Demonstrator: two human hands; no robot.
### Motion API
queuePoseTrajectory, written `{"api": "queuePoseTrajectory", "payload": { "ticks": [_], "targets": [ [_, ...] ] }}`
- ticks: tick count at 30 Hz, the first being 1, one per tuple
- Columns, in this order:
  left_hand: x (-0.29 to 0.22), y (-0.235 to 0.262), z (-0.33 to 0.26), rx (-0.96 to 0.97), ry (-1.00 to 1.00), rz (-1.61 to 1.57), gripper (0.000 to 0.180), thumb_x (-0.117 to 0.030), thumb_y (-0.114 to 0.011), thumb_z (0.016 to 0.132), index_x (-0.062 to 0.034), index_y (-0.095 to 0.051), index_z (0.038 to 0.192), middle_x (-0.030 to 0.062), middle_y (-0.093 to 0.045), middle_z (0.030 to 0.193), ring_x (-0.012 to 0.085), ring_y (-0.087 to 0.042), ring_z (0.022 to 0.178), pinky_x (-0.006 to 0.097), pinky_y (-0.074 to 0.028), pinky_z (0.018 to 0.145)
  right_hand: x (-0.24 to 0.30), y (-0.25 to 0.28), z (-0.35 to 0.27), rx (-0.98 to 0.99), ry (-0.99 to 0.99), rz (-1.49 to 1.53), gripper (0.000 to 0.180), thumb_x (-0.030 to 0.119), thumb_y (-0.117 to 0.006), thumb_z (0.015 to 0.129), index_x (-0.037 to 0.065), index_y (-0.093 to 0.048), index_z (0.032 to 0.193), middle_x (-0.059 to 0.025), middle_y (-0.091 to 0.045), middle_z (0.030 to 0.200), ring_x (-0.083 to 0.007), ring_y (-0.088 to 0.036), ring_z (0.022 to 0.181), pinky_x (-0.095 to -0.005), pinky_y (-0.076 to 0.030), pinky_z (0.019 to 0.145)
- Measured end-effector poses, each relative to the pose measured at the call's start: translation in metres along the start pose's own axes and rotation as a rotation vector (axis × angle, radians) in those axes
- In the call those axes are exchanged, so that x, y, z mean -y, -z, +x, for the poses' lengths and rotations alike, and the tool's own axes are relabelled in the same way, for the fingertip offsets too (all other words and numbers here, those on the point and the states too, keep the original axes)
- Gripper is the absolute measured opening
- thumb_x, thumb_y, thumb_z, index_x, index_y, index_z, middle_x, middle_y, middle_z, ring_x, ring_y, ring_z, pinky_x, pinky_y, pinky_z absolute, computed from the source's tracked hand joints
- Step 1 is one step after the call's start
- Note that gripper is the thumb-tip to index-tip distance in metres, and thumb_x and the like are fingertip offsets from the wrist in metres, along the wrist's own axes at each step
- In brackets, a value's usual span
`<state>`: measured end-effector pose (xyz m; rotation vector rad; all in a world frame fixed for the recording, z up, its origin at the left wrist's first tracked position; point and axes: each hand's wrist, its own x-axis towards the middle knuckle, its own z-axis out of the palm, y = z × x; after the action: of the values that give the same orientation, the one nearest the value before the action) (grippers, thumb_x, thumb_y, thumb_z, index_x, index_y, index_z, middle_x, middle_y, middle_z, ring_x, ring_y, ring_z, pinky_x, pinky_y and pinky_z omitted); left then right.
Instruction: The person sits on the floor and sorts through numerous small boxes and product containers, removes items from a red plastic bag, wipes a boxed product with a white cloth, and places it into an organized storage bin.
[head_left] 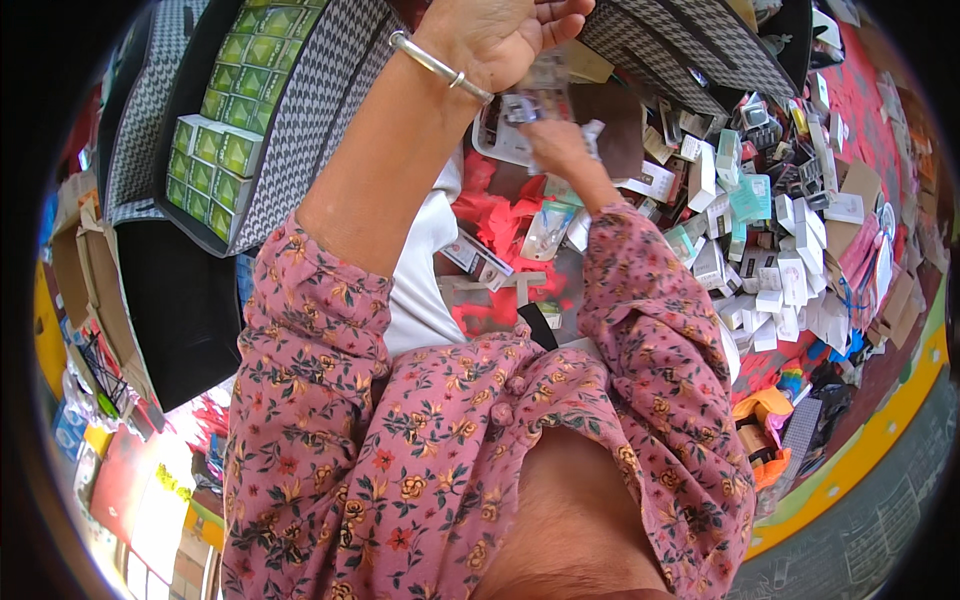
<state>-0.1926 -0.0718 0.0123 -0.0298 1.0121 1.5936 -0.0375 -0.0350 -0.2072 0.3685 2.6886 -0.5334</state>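
Note:
My left hand (505, 38) is raised at the top edge, a silver bangle on its wrist. Its fingers are loosely bent and apart from the palm, with nothing visible in them; the frame cuts off part of the hand. Below and right of it, my right hand (558, 146) is closed on a clear plastic packet (548, 82) with small dark and purplish contents, blurred. That hand is over a white tray (490, 138), beside a brown panel (610, 125). A houndstooth-patterned case (320, 120) stands left of my left forearm, holding rows of green-and-white boxes (222, 150).
Many small white cartons (790, 280) lie heaped on the red floor at right. Another houndstooth case (690, 50) stands at the top. Red scraps (500, 225) and a clear packet (548, 230) lie before me. An orange bag (765, 425) sits lower right, an opened cardboard box (100, 290) at left.

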Motion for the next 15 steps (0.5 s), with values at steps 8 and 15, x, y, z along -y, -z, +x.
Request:
{"api": "queuePoseTrajectory", "payload": {
  "ticks": [8,15],
  "targets": [
    [-0.002,-0.001,0.0,-0.018,0.009,-0.014,0.016,-0.004,-0.047,0.077,-0.0039,-0.052,0.092,0.0029,-0.056,0.076,0.0102,-0.052,0.065,0.021,-0.044,0.057,0.03,-0.011,0.047,0.003,-0.206,0.339,0.031,0.029,-0.05,0.076,0.002,-0.062,0.085,-0.0179,-0.061,0.091,-0.0319,-0.058,0.087,-0.0415,-0.046,0.074],
    [-0.007,0.01,0.002,0.009,-0.05,0.022,0.014,-0.004,-0.048,0.076,-0.0033,-0.054,0.088,0.0037,-0.057,0.077,0.0112,-0.053,0.065,0.022,-0.044,0.058,-0.076,-0.008,-0.031,-0.31,-0.917,0.337,0.043,0.039,-0.06,0.071,0.002,-0.06,0.093,-0.0199,-0.06,0.093,-0.0314,-0.058,0.087,-0.0404,-0.046,0.072]
  ]
}}
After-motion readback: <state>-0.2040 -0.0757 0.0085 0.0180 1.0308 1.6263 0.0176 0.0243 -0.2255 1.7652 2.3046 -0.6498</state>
